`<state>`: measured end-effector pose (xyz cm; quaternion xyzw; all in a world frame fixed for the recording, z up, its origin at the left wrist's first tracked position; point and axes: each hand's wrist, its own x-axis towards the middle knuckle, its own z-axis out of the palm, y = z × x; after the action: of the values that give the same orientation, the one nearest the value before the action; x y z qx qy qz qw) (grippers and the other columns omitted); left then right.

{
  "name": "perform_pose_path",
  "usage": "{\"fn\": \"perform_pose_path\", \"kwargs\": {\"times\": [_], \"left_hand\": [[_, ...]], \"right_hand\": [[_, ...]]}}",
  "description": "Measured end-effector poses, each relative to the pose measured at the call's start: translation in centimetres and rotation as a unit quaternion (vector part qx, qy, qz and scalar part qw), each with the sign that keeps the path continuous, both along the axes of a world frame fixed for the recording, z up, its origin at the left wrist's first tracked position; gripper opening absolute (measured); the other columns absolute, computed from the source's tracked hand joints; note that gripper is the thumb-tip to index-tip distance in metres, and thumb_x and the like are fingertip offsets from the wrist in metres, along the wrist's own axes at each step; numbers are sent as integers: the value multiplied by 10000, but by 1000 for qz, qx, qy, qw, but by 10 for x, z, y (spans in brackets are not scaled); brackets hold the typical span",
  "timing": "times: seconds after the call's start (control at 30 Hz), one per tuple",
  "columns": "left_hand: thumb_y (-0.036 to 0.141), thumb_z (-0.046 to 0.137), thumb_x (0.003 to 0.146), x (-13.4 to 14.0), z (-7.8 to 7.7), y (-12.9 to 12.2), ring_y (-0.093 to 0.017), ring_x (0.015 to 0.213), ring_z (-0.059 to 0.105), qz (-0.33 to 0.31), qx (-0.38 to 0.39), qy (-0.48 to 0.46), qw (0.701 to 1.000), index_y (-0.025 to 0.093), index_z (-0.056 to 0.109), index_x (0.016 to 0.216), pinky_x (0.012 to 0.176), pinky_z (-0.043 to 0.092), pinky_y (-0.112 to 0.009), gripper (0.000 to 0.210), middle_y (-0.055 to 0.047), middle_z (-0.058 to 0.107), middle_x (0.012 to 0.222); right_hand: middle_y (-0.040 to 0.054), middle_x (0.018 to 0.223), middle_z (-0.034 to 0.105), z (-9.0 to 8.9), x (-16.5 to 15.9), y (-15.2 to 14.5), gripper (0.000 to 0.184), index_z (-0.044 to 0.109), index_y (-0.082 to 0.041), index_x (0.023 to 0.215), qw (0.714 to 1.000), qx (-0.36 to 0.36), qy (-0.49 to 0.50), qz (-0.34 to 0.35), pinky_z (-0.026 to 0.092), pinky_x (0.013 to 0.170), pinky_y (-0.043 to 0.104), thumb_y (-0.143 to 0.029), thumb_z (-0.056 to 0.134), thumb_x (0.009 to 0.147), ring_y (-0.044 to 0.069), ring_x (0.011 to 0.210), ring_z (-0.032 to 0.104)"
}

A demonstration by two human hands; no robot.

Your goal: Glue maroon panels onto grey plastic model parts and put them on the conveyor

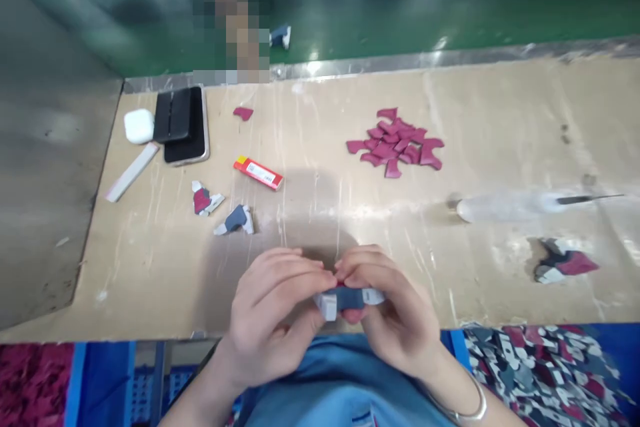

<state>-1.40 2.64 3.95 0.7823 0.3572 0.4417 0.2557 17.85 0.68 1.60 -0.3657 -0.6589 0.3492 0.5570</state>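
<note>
Between both hands, close to the table's front edge, is a small shaped piece [349, 298] in dark blue-grey with white ends and a bit of maroon. My left hand [277, 313] pinches its left white end. At the right end, my right hand [395, 303] has its fingers curled around the piece. Farther up the table lies a loose pile of maroon pieces [397, 145]. To the left rest a white-and-maroon piece [204, 200] and a blue-grey and white piece [237, 219]. What the fingertips cover is hidden.
On the table [310, 213] lie a red lighter-like item [259, 173], a phone [200, 147], a black case [173, 115], a white earbud case [139, 126] and a white bottle with a thin tip [510, 207]. Blue bins with pieces [545, 367] stand below the front edge.
</note>
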Motion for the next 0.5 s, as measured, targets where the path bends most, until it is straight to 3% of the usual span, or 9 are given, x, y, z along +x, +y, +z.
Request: {"fn": "perform_pose_path", "kwargs": {"times": [0.17, 0.27, 0.33, 0.4, 0.43, 0.47, 0.5], "left_hand": [[81, 698, 933, 14, 24, 23, -202, 793, 829, -72, 22, 61, 995, 193, 712, 1124, 759, 675, -271, 222, -60, 858, 936], [183, 715, 1014, 37, 27, 50, -191, 846, 837, -140, 5, 120, 983, 199, 723, 1125, 796, 669, -270, 113, -39, 861, 974], [298, 761, 1021, 51, 24, 82, -197, 867, 843, -196, 18, 183, 963, 207, 741, 1160, 753, 670, -277, 167, -26, 869, 992], [424, 793, 997, 55, 22, 123, -181, 783, 824, -174, 83, 212, 958, 209, 759, 1206, 635, 645, -269, 303, -6, 860, 913], [440, 757, 1016, 51, 23, 146, -142, 717, 796, -123, 139, 191, 964, 244, 783, 1139, 597, 619, -242, 233, 36, 840, 847], [456, 726, 1025, 42, 27, 168, -101, 663, 755, -14, 203, 144, 968, 274, 798, 1015, 604, 608, -227, 196, 75, 806, 776], [420, 707, 1031, 30, 31, 189, -67, 657, 722, 56, 229, 107, 966, 266, 780, 932, 622, 601, -213, 197, 92, 779, 760]], "right_hand": [[68, 922, 785, -4, 10, 2, 134, 695, -241, 1180, 997, 11, 22, -71, 696, 744, 394, -239, 628, 1063, 238, 847, 773], [62, 898, 804, -9, 32, 2, 118, 737, -255, 1141, 987, 31, 8, -159, 699, 731, 428, -237, 712, 1027, 257, 825, 785], [63, 923, 816, -12, 56, -4, 160, 753, -256, 1130, 976, 57, -50, -205, 695, 729, 435, -185, 756, 987, 267, 839, 792], [58, 967, 820, -16, 88, -16, 226, 764, -259, 1142, 957, 78, -142, -239, 683, 747, 423, -141, 785, 952, 267, 881, 791], [51, 979, 817, -18, 105, -24, 248, 771, -267, 1147, 942, 84, -192, -261, 672, 765, 421, -130, 793, 941, 265, 895, 786], [46, 989, 814, -21, 121, -32, 270, 778, -274, 1154, 923, 88, -245, -283, 657, 781, 425, -119, 798, 935, 265, 895, 781], [49, 1007, 812, -25, 137, -41, 280, 783, -272, 1163, 902, 84, -294, -305, 641, 802, 429, -110, 797, 935, 265, 896, 778]]}}
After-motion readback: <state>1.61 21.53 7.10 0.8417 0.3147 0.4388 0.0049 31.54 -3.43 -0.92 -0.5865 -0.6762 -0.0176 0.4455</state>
